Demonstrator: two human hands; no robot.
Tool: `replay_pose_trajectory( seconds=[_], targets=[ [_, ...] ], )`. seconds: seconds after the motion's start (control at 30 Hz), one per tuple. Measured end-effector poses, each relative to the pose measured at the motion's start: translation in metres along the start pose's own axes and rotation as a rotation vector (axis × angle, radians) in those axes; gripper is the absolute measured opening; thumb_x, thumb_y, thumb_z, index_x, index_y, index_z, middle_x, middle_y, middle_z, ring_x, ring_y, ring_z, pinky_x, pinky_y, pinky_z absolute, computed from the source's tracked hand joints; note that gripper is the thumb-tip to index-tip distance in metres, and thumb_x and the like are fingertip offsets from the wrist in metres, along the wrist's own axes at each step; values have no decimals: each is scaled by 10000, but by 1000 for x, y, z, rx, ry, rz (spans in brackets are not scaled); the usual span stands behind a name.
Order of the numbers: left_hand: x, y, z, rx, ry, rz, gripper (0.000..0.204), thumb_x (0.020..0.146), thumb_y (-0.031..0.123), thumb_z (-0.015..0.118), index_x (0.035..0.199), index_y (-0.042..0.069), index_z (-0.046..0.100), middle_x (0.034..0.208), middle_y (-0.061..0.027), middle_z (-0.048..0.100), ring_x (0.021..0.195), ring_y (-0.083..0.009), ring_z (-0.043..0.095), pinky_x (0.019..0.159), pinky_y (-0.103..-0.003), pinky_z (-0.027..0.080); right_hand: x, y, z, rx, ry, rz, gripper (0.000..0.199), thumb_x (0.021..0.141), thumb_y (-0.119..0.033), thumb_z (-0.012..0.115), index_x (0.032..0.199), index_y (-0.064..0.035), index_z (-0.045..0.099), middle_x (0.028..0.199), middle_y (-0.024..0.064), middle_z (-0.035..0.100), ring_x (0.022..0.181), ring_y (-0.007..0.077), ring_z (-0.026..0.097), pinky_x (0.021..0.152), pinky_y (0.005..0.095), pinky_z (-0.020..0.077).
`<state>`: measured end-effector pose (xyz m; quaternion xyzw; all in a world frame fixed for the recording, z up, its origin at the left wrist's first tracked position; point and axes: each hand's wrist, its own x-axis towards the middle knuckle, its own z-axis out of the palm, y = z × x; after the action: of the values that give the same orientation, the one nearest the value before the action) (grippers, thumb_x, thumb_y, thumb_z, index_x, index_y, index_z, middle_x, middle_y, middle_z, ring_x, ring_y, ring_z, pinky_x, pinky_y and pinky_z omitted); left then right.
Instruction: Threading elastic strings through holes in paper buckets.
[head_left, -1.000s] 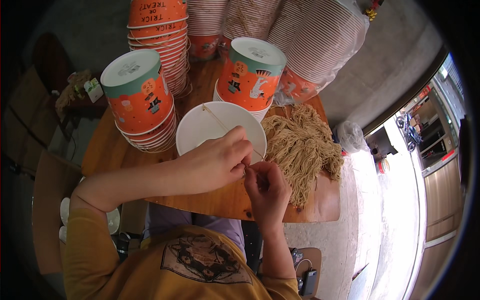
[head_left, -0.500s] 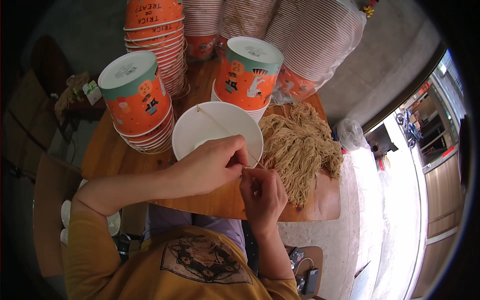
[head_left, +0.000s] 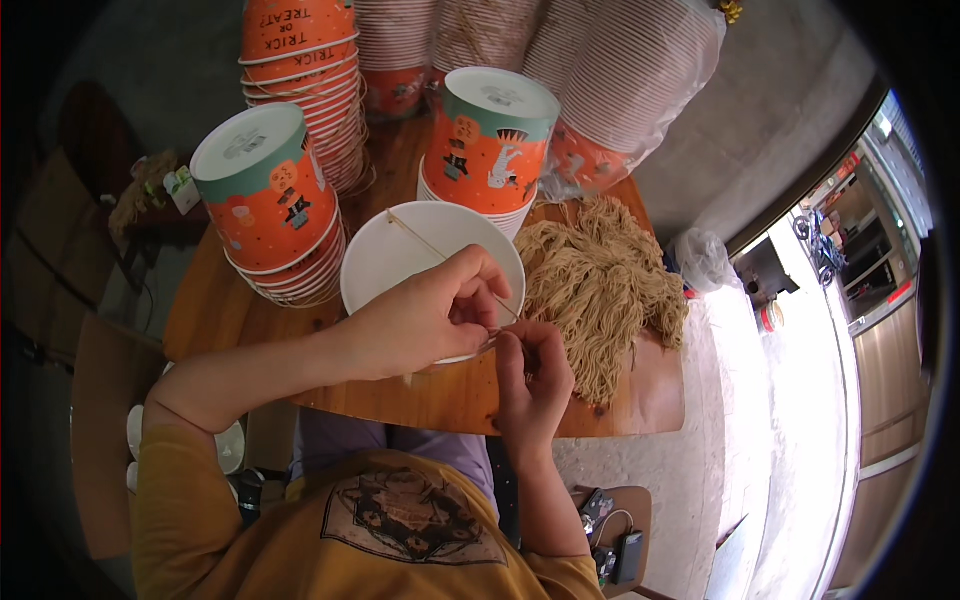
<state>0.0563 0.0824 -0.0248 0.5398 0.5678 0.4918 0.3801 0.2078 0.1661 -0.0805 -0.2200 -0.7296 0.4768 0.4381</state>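
1. The right hand (head_left: 535,375) sits at the near edge of the wooden tabletop (head_left: 640,400). Its fingers curl in tight, and its grip pinches the near end of a thin tan string (head_left: 440,250).
2. The left hand (head_left: 425,320) is just beside it, almost touching. It lies over the near part of a white bowl (head_left: 385,275). Its fingertips are pinched narrow on the same string.
3. The string runs from the two grips up and to the left, across the bowl, to its far rim. It looks very light, thin and soft. It would bend and slip easily, so I think it is best held with fingertips close to the end, as both hands do now.
4. The bowl looks light, like paper. It could slide if pushed.
5. To the right lies a big pile of tan strings (head_left: 605,285), loose and tangled.
6. Farther off stand stacks of orange paper cups (head_left: 275,200), one on the left and one in the middle.
7. Farthest are more cup stacks in clear plastic bags (head_left: 625,70).
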Motion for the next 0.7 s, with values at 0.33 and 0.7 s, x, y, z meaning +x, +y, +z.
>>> replay_pose_trajectory(
  seconds=[0.33,0.7],
  targets=[
    [2,2,2,-3,19,-43,409,890,15,625,1225,63,395,933,-34,588,901,-106,557,835,-260,430,8,-2,-13,-420,36,-429,234,781,-10,716,989,-78,634,819,47,524,645,176,574,539,286,481],
    [-1,7,7,60,95,-107,482,875,1,644,1239,69,335,895,-43,608,849,-108,582,802,-273,451,26,-19,-24,-610,-153,-595,233,712,-23,709,921,-72,618,819,43,520,694,198,558,551,325,478]
  ],
)
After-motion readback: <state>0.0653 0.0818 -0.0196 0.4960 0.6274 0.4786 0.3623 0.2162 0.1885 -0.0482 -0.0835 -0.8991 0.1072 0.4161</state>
